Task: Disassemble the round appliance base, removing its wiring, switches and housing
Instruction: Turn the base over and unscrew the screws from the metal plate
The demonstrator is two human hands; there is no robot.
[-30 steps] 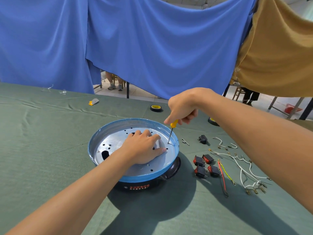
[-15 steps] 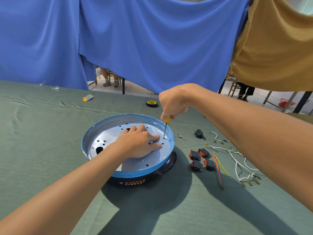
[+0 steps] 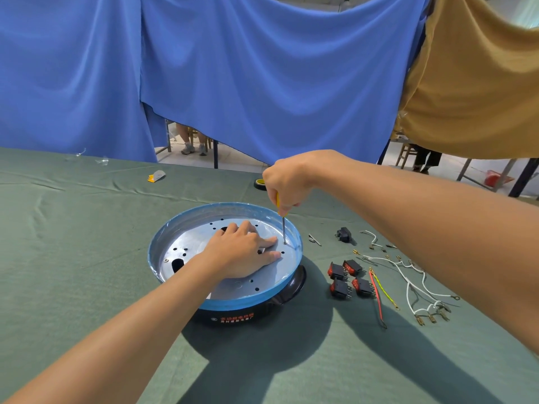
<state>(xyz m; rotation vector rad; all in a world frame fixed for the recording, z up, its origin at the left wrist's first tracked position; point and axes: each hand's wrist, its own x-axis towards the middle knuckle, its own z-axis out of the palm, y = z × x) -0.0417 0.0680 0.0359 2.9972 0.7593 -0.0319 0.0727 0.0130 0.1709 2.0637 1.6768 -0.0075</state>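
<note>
Round appliance base (image 3: 233,302) sits near the middle of the green-covered table (image 3: 87,272), open dish up. Its black housing (image 3: 233,317) is underneath, printed label toward the wearer, with a black lug (image 3: 296,282) jutting to the right. Being round, the base has no long axis in plan. Its own axis is vertical, and the perforated metal plate (image 3: 186,246) lies level inside the blue rim. Left hand (image 3: 242,255) lies flat on the plate, fingers straight and slightly spread, index tip just beside the work point; judged a hold-down so the base does not spin or slide under torque. Right hand (image 3: 287,183) is curled from above round the yellow handle of a screwdriver (image 3: 283,228). The shaft is near vertical, tip down at the plate's far-right edge, on a screw or a hole; too small to tell which. The upright axis suits pressing straight into a fastener. Four red rocker switches (image 3: 348,277) and loose wires (image 3: 414,282) lie grouped on the cloth to the right, apart from the base, so evidently out. Freeing plate from housing appears to be the step in hand.
</note>
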